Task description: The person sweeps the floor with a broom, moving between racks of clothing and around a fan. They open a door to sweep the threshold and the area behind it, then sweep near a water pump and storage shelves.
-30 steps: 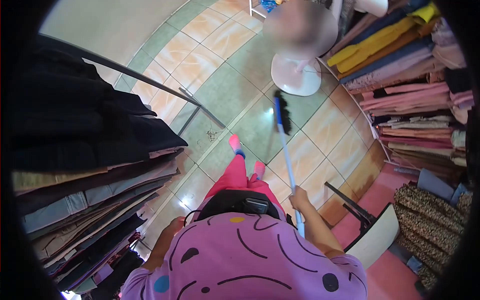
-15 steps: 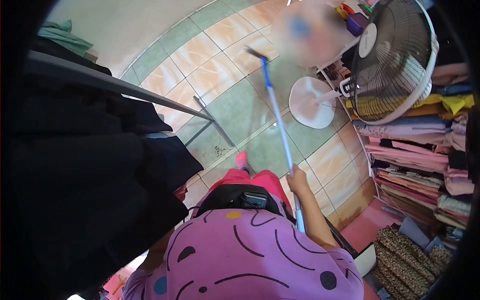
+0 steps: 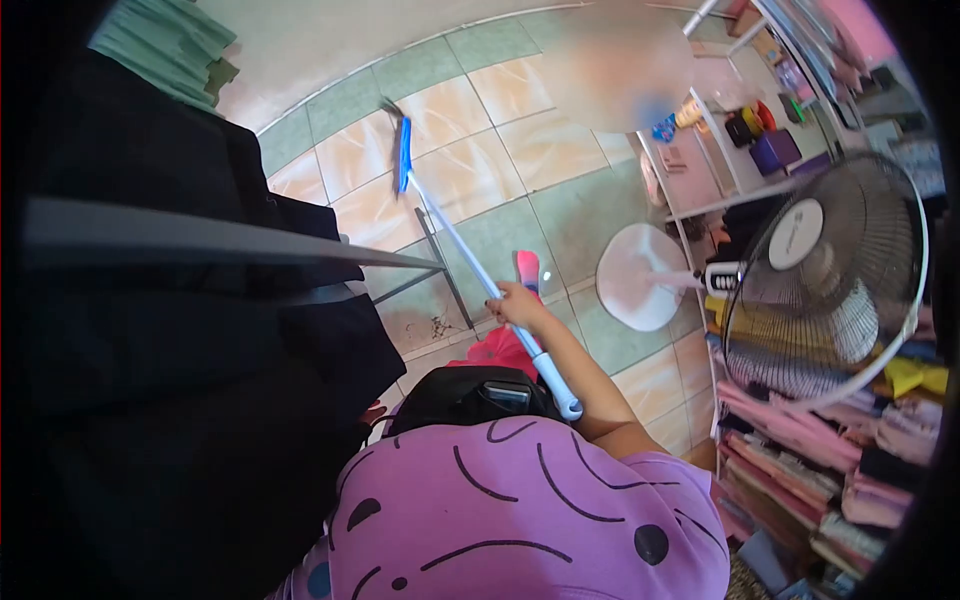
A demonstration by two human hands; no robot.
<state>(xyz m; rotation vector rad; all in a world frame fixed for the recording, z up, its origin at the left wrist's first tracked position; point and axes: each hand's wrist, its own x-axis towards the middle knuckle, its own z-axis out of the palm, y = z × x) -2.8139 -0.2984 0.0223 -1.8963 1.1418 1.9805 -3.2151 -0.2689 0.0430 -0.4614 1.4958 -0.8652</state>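
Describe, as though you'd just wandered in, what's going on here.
A person grips a long-handled broom in the right hand. Its blue head is out ahead over the tiled floor; whether it touches the tiles is hard to tell. The left hand can't be made out. Dark clothes hang on the left, and a fan stands on the right.
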